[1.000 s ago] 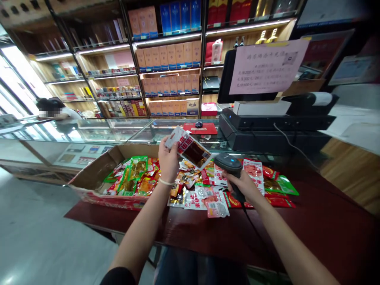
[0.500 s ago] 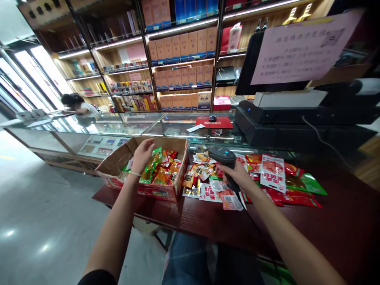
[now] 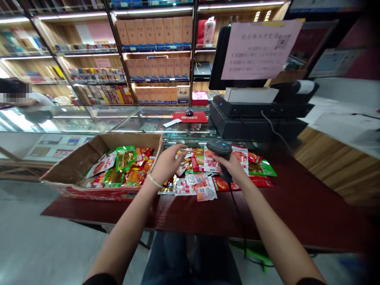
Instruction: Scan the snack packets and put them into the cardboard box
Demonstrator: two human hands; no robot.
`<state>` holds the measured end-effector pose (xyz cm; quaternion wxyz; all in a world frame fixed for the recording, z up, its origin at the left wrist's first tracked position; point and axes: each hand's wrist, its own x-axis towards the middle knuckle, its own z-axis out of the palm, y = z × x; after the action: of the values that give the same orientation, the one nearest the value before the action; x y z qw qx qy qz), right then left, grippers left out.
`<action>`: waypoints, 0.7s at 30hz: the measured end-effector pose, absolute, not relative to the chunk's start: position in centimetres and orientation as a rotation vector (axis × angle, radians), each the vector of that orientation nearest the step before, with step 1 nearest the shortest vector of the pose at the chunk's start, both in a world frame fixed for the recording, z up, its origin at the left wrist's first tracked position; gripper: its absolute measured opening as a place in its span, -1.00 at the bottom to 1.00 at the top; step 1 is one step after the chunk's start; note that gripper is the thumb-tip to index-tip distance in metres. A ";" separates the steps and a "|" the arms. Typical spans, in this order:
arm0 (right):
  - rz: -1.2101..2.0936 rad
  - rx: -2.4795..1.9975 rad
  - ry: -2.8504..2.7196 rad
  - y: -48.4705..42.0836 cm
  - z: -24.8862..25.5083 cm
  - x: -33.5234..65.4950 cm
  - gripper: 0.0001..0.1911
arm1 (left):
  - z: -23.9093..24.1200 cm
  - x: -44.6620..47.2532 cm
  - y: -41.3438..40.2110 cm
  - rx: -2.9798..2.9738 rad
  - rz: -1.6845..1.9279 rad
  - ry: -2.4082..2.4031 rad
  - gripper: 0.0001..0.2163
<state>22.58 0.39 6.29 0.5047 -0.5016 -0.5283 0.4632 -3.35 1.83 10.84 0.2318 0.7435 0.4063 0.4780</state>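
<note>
My right hand (image 3: 234,168) grips a black barcode scanner (image 3: 220,147) by its handle, its head pointing left over the packets and its cable hanging down. My left hand (image 3: 169,160), with a pale band at the wrist, hovers at the left end of a pile of snack packets (image 3: 185,186); thumb and fingers are apart and nothing shows in them. The pile holds red, white and green packets. Left of it stands an open cardboard box (image 3: 103,193) with green, red and white snack packets (image 3: 124,158) inside.
Behind the brown table (image 3: 190,215) runs a glass display counter (image 3: 130,122) with a mouse (image 3: 189,113) on a red mat. A monitor with a pink paper sign (image 3: 258,51) stands above a black cash drawer (image 3: 255,126). Another person (image 3: 38,97) leans at the far left.
My left hand has moved right, from over the box to the packet pile. A white packet now lies in the box on top. The view has turned right; the scanner stays in my right hand.
</note>
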 end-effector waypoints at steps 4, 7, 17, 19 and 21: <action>1.055 -1.261 -1.259 0.4 5.5 25.9 -0.67 | 6.6 2.3 3.4 2.049 1.252 0.989 -0.76; 1.027 -1.280 -1.198 0.3 4.8 28.2 -0.65 | 3.5 5.6 4.9 2.090 1.140 0.937 -0.66; 1.015 -1.304 -1.001 0.0 3.3 31.2 -0.65 | -2.3 12.4 7.9 2.558 0.578 1.114 -0.16; 1.020 -1.287 -0.992 -0.1 3.3 31.3 -0.66 | -2.7 12.6 7.7 2.577 0.580 1.148 -0.23; 1.016 -1.282 -0.989 -0.1 3.3 31.3 -0.66 | -2.7 12.4 7.4 2.554 0.628 1.119 -0.32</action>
<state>31.29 -0.10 3.32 0.5770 -0.5477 -0.4226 0.4342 12.36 7.35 -2.70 0.1413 0.8845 0.3877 0.2175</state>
